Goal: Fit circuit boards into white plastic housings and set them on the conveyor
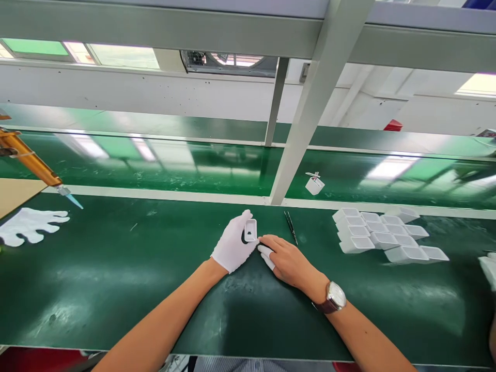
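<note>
My left hand [235, 243], in a white glove, is closed around a small white rectangular box [250, 230] with its open side facing me. A small dark spot shows inside the box. My right hand [282, 258] is beside it, touching or nearly touching the box's lower right corner. White covers sit on some of its fingers, which are bent together; whether something small is between them is hidden. Black tweezers [290, 228] lie on the green table [155, 299] just beyond my right hand.
Several white boxes [383, 239] stand grouped at the right. At the left are a white glove [33, 226] and an amber syringe [36, 164] with a blue tip. A grey post [310, 113] rises behind the tweezers. Another small white box [314, 185] sits beyond the ledge.
</note>
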### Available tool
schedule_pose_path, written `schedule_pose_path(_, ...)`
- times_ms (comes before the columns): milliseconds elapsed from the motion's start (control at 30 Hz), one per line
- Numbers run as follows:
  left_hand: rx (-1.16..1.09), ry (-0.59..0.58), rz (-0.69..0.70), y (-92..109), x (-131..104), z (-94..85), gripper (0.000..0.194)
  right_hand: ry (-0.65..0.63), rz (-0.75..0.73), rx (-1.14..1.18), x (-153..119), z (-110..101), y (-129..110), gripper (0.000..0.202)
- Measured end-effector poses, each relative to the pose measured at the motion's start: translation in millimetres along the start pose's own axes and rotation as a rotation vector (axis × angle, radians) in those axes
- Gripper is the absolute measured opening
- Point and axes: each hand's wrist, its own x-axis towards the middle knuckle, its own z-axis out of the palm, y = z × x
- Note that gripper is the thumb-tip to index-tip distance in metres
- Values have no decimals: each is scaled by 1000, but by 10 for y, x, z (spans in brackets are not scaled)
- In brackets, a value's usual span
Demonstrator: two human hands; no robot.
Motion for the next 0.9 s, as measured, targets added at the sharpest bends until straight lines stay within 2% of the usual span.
schedule_pose_path(133,6,45,-131,-51,71,-49,80,15,-22,-20,15,-23,-22,28)
schedule_pose_path(233,17,56,-179,-101,129,-102,80,11,-12,-51,27,-34,-42,24)
schedule_pose_path(433,13,16,-194,-152,171,-145,78,-32,19,-82,30,-22,-69,18)
schedule_pose_path(567,29,31,-177,-191,178,-130,75,-23,20,-79,11,-9,-69,18)
schedule_pose_path(700,20,31,-174,-217,181,-100,75,55,13,-77,-36,57,-61,18)
schedule_pose_path(900,-43,60,-180,-257,167,-10,76,188,-49,-52,-107,226,-3,30)
